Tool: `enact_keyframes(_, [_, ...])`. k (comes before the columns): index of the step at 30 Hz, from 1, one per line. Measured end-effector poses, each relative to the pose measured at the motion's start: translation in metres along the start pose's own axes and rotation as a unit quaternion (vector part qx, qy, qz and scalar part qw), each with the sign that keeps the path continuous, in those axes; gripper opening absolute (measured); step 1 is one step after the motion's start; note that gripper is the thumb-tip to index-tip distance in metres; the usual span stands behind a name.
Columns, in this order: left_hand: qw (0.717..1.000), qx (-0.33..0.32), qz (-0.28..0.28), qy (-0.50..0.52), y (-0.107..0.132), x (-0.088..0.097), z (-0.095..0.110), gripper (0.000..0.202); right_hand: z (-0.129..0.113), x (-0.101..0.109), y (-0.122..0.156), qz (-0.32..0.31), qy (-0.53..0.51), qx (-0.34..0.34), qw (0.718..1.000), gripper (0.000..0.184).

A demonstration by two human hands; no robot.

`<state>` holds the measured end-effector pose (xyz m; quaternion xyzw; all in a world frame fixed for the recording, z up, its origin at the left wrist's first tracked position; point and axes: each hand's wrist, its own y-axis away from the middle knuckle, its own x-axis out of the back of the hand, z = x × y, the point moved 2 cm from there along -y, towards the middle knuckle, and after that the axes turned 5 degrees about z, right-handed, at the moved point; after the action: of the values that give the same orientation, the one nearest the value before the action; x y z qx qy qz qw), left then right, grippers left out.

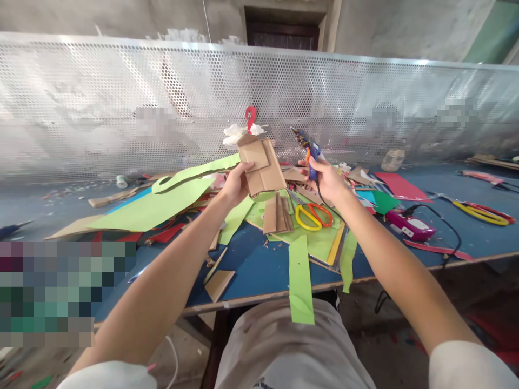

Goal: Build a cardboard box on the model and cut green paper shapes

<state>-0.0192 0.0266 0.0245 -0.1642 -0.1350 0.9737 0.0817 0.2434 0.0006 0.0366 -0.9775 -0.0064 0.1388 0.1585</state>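
My left hand point(238, 183) grips a folded cardboard piece point(263, 165) by its left side, thumb lying on its face. White shapes and a red hooked piece point(251, 116) show at the cardboard's top, and a long green strip point(198, 168) runs left from beside it. To the right, my right hand point(322, 175) is wrapped around a blue hot glue gun point(311, 151) with an orange trigger. Its nozzle points up and to the left, apart from the cardboard. Below the hands lie stacked cardboard strips point(278, 214) and scissors point(312, 216) with yellow and orange handles.
Green paper point(158, 208) covers the left of the blue table point(255, 275). A purple power adapter point(411, 224) with a black cord, red paper point(401, 185) and more scissors point(482, 212) lie right. A perforated metal panel point(121, 97) stands behind. One green strip point(300, 281) overhangs the front edge.
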Motion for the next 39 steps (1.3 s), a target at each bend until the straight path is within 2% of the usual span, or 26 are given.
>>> enact_keyframes(2, [1.000, 0.012, -0.006, 0.000, 0.003, -0.002, 0.001, 0.053, 0.001, -0.004, 0.004, -0.002, -0.005, -0.010, 1.000, 0.024])
enact_keyframes(5, [1.000, 0.015, -0.010, 0.002, 0.005, -0.003, 0.002, 0.052, 0.003, -0.009, 0.009, -0.038, -0.014, -0.019, 0.999, 0.023])
enact_keyframes(8, [1.000, 0.018, -0.020, -0.010, 0.003, -0.002, 0.000, 0.051, 0.005, -0.013, 0.009, -0.073, -0.026, -0.006, 0.997, 0.029])
enact_keyframes(10, [0.999, 0.019, -0.026, -0.018, 0.001, -0.001, -0.002, 0.050, 0.006, -0.015, 0.006, -0.076, -0.033, 0.003, 0.997, 0.031])
enact_keyframes(14, [1.000, 0.015, -0.019, -0.012, -0.004, 0.002, -0.007, 0.048, 0.004, -0.009, -0.002, -0.006, -0.007, 0.030, 1.000, 0.027])
enact_keyframes(18, [0.999, 0.008, 0.006, -0.034, -0.006, 0.004, -0.009, 0.046, 0.004, 0.009, -0.012, 0.089, 0.035, 0.085, 0.992, 0.026])
enact_keyframes(20, [0.999, -0.004, 0.018, -0.047, -0.006, 0.004, -0.010, 0.045, 0.008, 0.020, -0.017, 0.112, 0.059, 0.078, 0.989, 0.029])
enact_keyframes(24, [0.997, -0.020, 0.026, -0.076, -0.007, 0.004, -0.011, 0.040, 0.025, 0.034, -0.022, 0.084, 0.161, -0.027, 0.983, 0.037])
enact_keyframes(26, [0.995, -0.030, 0.019, -0.089, -0.007, 0.003, -0.012, 0.039, 0.031, 0.038, -0.023, 0.084, 0.195, -0.042, 0.976, 0.039])
enact_keyframes(30, [0.994, -0.031, 0.004, -0.106, -0.005, 0.001, -0.011, 0.039, 0.033, 0.049, -0.027, 0.155, 0.221, -0.012, 0.963, 0.042])
enact_keyframes(33, [0.993, -0.025, 0.011, -0.112, -0.003, -0.001, -0.009, 0.038, 0.032, 0.060, -0.033, 0.195, 0.226, 0.003, 0.954, 0.053])
enact_keyframes(36, [0.993, -0.031, 0.009, -0.116, -0.002, -0.002, -0.008, 0.037, 0.029, 0.068, -0.037, 0.188, 0.227, 0.035, 0.955, 0.058])
enact_keyframes(39, [0.991, -0.052, 0.011, -0.120, -0.005, -0.001, -0.008, 0.034, 0.026, 0.067, -0.036, 0.155, 0.239, 0.058, 0.957, 0.050])
